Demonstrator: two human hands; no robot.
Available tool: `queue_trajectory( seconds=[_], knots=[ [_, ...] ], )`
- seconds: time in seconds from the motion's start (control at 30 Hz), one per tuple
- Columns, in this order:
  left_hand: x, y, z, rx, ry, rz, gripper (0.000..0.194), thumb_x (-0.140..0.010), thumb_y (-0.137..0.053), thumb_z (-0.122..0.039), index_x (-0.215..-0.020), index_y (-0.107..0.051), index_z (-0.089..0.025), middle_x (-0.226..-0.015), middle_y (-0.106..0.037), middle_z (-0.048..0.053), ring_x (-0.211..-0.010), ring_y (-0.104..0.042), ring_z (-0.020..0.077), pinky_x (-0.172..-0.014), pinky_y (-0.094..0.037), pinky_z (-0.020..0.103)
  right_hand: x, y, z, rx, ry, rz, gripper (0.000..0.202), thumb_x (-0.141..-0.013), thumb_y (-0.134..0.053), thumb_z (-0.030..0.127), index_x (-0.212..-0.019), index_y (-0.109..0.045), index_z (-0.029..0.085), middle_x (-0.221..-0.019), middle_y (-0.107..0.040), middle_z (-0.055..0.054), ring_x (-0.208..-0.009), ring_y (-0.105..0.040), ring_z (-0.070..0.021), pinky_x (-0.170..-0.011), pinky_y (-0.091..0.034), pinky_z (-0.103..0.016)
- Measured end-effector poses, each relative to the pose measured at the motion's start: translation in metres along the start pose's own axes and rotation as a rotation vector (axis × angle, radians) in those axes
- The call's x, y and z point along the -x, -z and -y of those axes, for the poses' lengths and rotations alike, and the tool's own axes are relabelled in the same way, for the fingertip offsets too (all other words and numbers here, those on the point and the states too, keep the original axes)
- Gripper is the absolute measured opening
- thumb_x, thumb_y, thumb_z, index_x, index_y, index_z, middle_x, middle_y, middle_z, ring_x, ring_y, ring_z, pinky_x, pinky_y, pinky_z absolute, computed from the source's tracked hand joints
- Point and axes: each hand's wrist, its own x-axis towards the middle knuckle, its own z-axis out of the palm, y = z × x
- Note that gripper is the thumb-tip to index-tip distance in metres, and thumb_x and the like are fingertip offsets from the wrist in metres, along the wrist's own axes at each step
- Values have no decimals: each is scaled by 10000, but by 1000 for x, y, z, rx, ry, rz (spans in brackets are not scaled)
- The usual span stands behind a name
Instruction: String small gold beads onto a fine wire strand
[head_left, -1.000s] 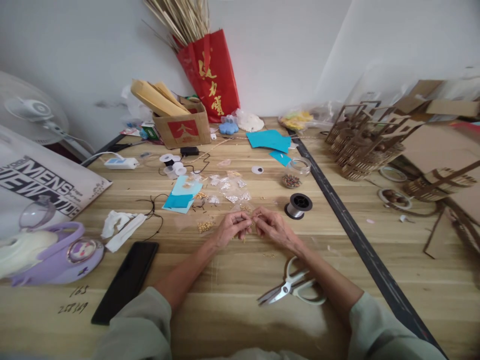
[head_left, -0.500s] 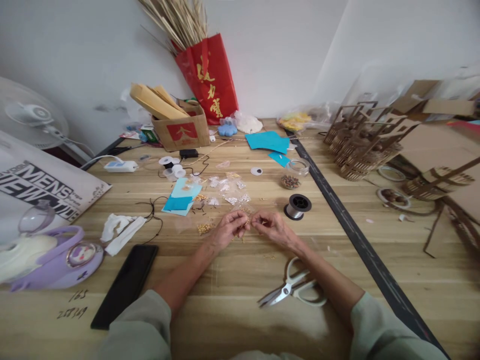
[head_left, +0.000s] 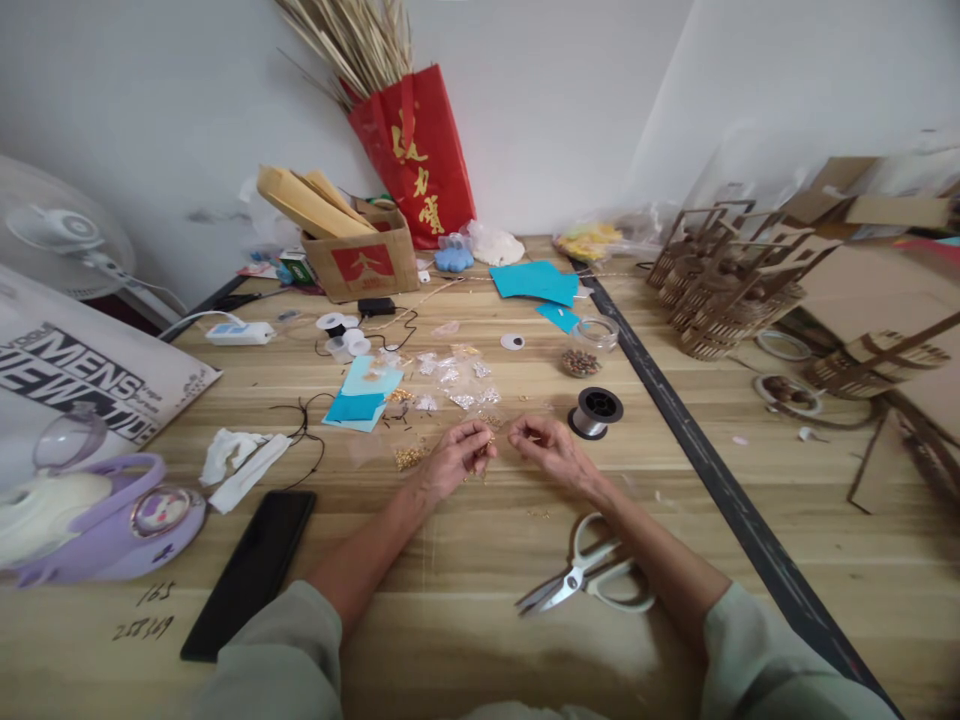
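Small gold piece (head_left: 491, 437): was pinched in fingertips of left hand (head_left: 459, 456), above table (head_left: 420, 640); sat near right hand (head_left: 546, 446), curled, contents indiscernible. Appeared too small to tell direction or long axis.

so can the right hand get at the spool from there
Likely yes: the spool stands close beside the right hand, and nothing visible blocks the way. Its fingers are curled, though; whether they hold anything is too small to tell.

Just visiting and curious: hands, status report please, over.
Left hand and right hand apart, both curled; anything held too small to tell. Small gold pieces beside left hand. Scissors nearer the body, clear of both hands.
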Motion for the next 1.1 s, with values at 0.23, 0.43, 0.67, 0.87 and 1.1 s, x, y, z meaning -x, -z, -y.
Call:
queue_trajectory(
  seconds=[0.23, 0.43, 0.67, 0.87, 1.1],
  knots=[
    [0, -1, -1, -20, 4, -26, 350, -613, -779, -353, -745, -546, -129, -602, -628, -7, -393, -467, 45, -377, -330, 165, -3, 5, -3, -283, -98, 2, 190, -757, -641, 350, -750, -595, 166, -713, -555, 3, -629, -523, -113, -579, -462, -233],
    [0, 0, 1, -85, 21, -1, 320, -616, -775, -351, -716, -578, -120, -588, -597, -16, -397, -447, 33, -392, -335, 168, -3, 2, -1, -682, -178, 89, 160, -750, -674, 313, -755, -602, 170, -892, -644, -42, -770, -617, -143, -579, -503, -216],
    [0, -1, 1, -148, 20, -10, 317, -622, -767, -362, -757, -629, -110, -566, -574, -23, -408, -452, 37, -403, -334, 175, -3, 0, 1, -837, -244, 80, 185, -738, -695, 291, -733, -566, 159, -760, -660, -27, -631, -628, -115, -523, -505, -196],
    [1, -3, 1, -172, 27, 10, 329, -649, -745, -396, -746, -631, -103, -592, -617, 9, -449, -524, 69, -436, -382, 190, -4, 3, -2, -813, -253, 50, 198, -730, -698, 300, -736, -547, 172, -674, -604, 7, -572, -564, -97, -486, -463, -191],
    [0, 2, 5, -252, 2, 38, 277, -670, -737, -363, -748, -640, -115, -603, -621, 2, -476, -534, 69, -460, -390, 191, -6, 6, -6, -785, -267, 28, 227, -733, -693, 326, -715, -529, 170, -638, -579, 16, -517, -525, -86, -467, -442, -196]
  ],
)
